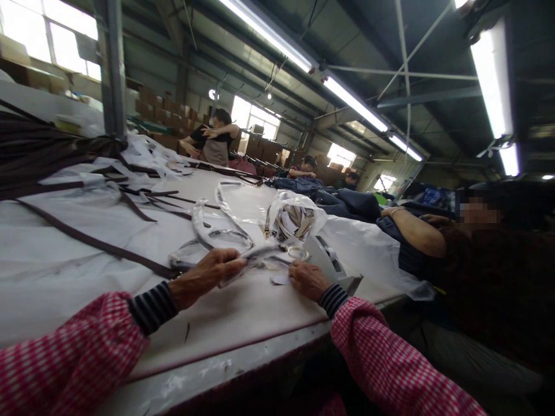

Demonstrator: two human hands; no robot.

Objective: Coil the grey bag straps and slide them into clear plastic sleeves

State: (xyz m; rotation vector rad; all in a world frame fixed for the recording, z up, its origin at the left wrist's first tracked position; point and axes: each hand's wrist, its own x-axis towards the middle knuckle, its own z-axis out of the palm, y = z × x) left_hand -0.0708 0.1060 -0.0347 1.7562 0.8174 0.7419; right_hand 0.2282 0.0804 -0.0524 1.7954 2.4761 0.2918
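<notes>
Holding blurred strap [262, 251], apparently plastic-wrapped.

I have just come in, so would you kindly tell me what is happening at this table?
A person in checked sleeves is handling straps at a table. The left hand grips a plastic-wrapped strap. The right hand is low beside a white slip; whether it pinches anything is unclear. Just beyond is a clear bag of coiled tan strips. Dark straps lie to the left. At the right, a co-worker's arm is next to dark blue cloth.
</notes>
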